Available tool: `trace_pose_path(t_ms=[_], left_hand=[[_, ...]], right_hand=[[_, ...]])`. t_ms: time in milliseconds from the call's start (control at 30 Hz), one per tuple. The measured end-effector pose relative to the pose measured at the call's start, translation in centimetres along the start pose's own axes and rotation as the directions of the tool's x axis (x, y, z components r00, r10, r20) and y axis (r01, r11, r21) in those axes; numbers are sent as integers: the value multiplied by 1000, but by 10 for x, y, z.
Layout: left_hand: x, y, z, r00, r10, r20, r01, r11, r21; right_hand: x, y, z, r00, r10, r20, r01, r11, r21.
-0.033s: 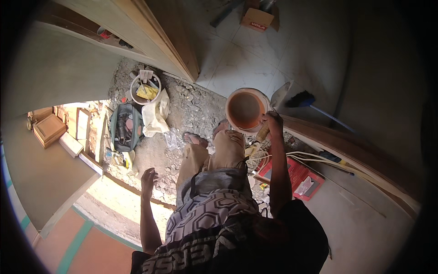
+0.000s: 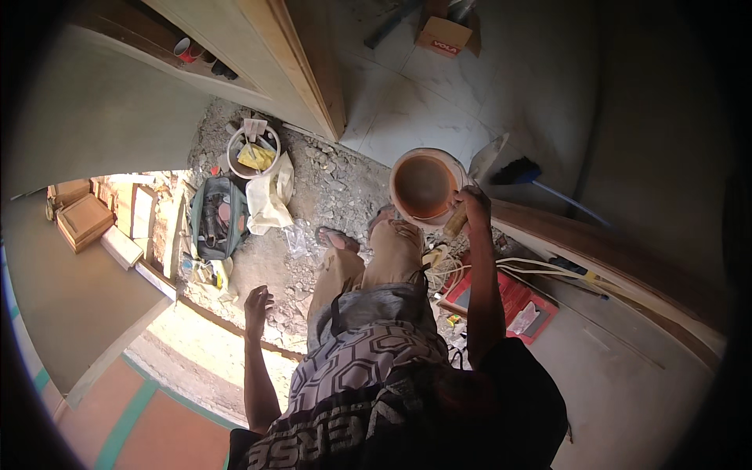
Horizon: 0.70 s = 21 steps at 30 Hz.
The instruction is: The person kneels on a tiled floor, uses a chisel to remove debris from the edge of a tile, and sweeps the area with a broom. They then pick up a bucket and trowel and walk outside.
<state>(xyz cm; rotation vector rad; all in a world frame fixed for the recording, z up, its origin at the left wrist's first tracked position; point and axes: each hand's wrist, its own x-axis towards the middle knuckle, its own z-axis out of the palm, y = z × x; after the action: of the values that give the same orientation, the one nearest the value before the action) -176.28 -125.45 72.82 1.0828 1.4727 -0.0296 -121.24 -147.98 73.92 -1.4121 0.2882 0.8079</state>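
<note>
Right of centre in the frame, the right hand [image 2: 468, 202] is up at the rim of the orange bucket [image 2: 424, 186], its grip closed around a short wooden handle [image 2: 456, 222]. What tool sits on that handle I can't make out; the working end is lost against the bucket wall. The bucket itself shows a bare orange inside, and whether there's any mix or water in the bottom is hard to read from up here.

The left hand [image 2: 257, 301] hangs lower left of centre, fingers loosely spread, holding nothing, over the rubble floor [image 2: 329, 188].

By my read, this is the carrying or tending stage: bucket and tool held together at one side, feet in sandals [image 2: 338, 239] on broken ground. A next move would call for firm footing among those loose stones, and probably the free hand coming across to steady the bucket if it has weight.

Around it: a green tool bag [image 2: 218, 218] and a white pail [image 2: 252, 152] with yellow stuff in it sit at upper left, with a pale sack [image 2: 269, 200] beside them. A red case [image 2: 517, 301] and a tangle of white cable [image 2: 446, 266] lie just right of the legs. A blue brush [image 2: 517, 170] leans beyond the bucket.

Below the bucket is hidden by the knee, and the frame's rim goes black.
</note>
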Motion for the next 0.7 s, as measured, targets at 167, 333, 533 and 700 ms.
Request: trace_pose_path(t_ms=[167, 333, 533, 700], left_hand=[[10, -98, -50, 985, -138, -106, 107, 960, -259], [-9, -118, -38, 976, -131, -174, 54, 921, -386], [-44, 55, 50, 818, 573, -43, -551, 761, -344], [-77, 172, 89, 521, 851, 61, -852, 523, -23]], right_hand=[[-54, -39, 69, 997, 38, 67, -42, 997, 58], [-106, -52, 143, 994, 49, 98, -51, 999, 19], [-170, -29, 221, 965, 121, 233, -113, 993, -46], [-204, -19, 275, 867, 251, 430, -182, 963, -197]])
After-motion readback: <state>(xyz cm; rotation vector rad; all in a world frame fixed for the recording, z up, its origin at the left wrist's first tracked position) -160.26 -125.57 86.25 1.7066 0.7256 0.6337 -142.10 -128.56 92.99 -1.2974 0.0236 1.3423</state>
